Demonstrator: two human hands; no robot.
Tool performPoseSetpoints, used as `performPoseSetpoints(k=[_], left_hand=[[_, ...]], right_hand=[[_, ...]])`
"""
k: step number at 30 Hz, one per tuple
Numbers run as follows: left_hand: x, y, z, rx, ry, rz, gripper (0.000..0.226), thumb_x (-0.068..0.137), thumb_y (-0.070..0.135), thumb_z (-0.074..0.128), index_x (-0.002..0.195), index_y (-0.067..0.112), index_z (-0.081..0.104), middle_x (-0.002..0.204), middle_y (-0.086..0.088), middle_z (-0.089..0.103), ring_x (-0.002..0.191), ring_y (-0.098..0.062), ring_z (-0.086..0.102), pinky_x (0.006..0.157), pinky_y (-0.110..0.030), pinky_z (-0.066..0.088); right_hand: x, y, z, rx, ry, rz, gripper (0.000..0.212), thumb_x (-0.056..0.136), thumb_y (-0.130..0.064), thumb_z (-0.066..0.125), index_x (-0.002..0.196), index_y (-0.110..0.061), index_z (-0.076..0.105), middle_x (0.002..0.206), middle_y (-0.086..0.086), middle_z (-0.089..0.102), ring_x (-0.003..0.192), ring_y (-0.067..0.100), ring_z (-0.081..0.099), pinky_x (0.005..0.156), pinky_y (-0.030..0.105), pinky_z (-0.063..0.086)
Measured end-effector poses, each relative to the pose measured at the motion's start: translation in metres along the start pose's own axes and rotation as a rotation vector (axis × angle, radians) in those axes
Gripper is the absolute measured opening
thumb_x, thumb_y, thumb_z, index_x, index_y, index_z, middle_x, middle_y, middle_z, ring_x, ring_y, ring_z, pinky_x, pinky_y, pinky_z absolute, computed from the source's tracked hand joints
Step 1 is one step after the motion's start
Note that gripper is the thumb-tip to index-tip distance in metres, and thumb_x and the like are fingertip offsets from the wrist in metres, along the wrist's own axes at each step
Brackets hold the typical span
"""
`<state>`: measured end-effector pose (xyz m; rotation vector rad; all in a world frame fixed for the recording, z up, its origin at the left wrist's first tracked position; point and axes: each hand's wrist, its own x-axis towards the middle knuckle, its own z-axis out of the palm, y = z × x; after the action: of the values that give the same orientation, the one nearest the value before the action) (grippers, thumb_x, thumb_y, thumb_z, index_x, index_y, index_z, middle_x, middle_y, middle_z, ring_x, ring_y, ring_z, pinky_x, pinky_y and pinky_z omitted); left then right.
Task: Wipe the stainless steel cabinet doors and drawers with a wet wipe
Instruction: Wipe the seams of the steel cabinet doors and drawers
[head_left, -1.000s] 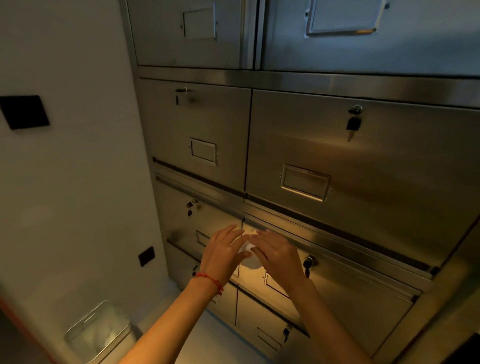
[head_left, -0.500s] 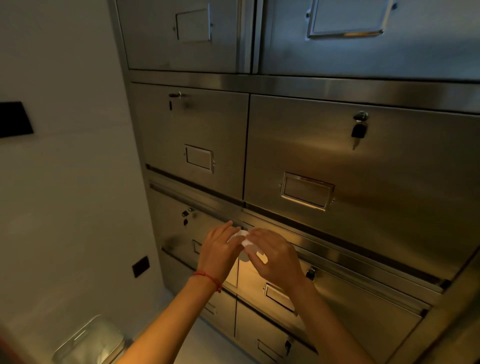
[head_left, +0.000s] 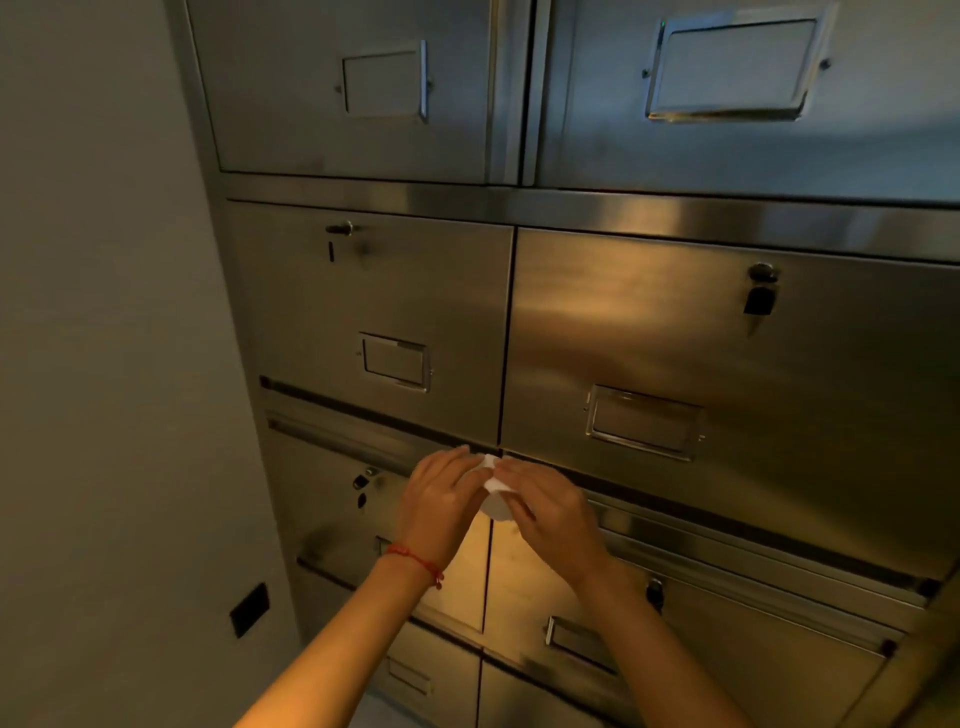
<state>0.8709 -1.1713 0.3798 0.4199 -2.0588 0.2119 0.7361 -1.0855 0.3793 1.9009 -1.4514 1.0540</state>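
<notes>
Looking out from head height, close in and tilting slightly down — facing the steel cabinet (head_left: 675, 332) filling centre and right of the frame. Catching a pale wall (head_left: 104, 364) along the left edge, forearms entering from the bottom — one view only.

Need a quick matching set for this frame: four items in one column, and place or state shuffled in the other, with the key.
Items:
1. wet wipe
2. red string bracelet
3. black key tag
4. black wall plate

Descriptions:
A. on the left wrist
B. low on the wall left of the cabinet
C. held between both hands
D. hangs from the lock of the right upper drawer

Pairs: 1-C, 2-A, 3-D, 4-B
</notes>
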Motion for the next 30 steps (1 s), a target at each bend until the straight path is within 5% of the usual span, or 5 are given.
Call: performPoseSetpoints(k=[5,10,30], left_hand=[[0.01,-0.028,0.0,-0.06,0.044,0.042,0.045,0.043,-0.002,0.091,0.084,0.002,0.074,0.088,-0.014,0.072,0.084,-0.032,0.07,0.074,-0.054,0.052],[0.014,-0.048,-0.001,-0.14,0.045,0.048,0.046,0.048,-0.001,0.09,0.09,0.001,0.073,0.091,-0.015,0.072,0.086,-0.031,0.07,0.076,-0.055,0.051],[0.075,-0.066,0.004,-0.339,0.172,0.067,0.038,0.054,-0.006,0.086,0.089,0.0,0.072,0.088,-0.013,0.073,0.084,-0.026,0.07,0.085,-0.048,0.047]], right_hand=[[0.019,-0.004,0.014,-0.077,0.031,-0.015,0.033,0.067,0.002,0.08,0.099,0.004,0.071,0.099,0.016,0.071,0.091,0.026,0.069,0.081,0.038,0.056],[0.036,-0.011,0.023,-0.154,0.064,-0.026,0.026,0.084,-0.014,0.055,0.099,0.002,0.071,0.099,0.015,0.071,0.094,0.025,0.069,0.083,0.037,0.055],[0.09,-0.003,0.001,-0.279,0.15,-0.022,0.029,0.078,-0.01,0.067,0.103,0.005,0.068,0.107,0.019,0.067,0.102,0.028,0.065,0.087,0.041,0.053]])
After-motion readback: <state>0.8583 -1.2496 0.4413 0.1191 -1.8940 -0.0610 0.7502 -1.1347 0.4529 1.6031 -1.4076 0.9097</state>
